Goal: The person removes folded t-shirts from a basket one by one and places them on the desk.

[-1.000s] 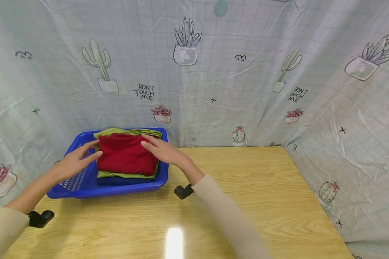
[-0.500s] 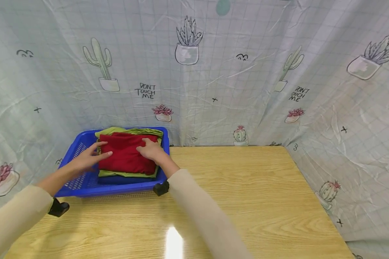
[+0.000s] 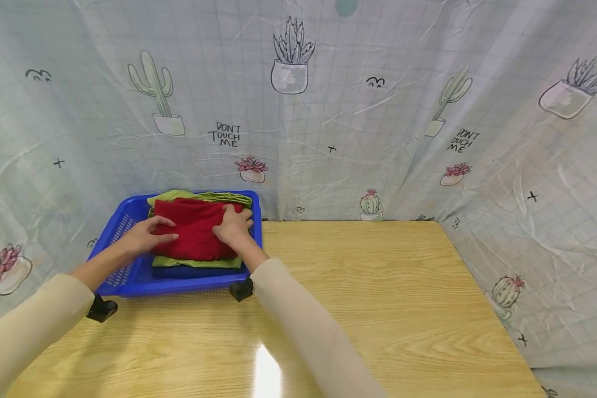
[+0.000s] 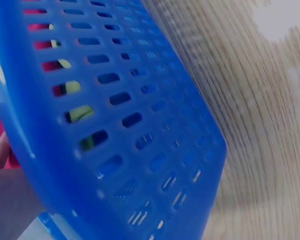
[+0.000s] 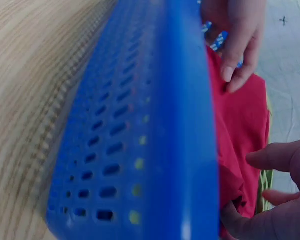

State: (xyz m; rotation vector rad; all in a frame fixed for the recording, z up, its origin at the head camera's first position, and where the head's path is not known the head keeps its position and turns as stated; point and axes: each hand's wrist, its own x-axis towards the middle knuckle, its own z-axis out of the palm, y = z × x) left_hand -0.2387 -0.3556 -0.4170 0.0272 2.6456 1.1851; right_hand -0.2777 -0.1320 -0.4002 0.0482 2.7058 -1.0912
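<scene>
A folded red cloth (image 3: 194, 232) lies on top of a stack in a blue plastic basket (image 3: 179, 286). Under it, yellow-green cloth (image 3: 194, 262) and a dark blue layer (image 3: 199, 271) show at the front. My left hand (image 3: 146, 235) holds the red cloth's left side, thumb and a finger on its top; the other fingers are hidden. At the right side, my right hand (image 3: 232, 225) grips the cloth with fingers bent over its edge. In the right wrist view the right thumb (image 5: 235, 220) pushes into a fold of red fabric.
The basket stands on a wooden table (image 3: 378, 298), close to a printed cactus curtain (image 3: 323, 121) at the back. Its slotted wall (image 4: 120, 100) rises beside the left wrist. Black wrist cameras sit near the basket's front rim.
Both hands have come inward onto the red cloth's sides. The right hand moved left and in from the basket's right rim, and its fingers have bent onto the cloth.
</scene>
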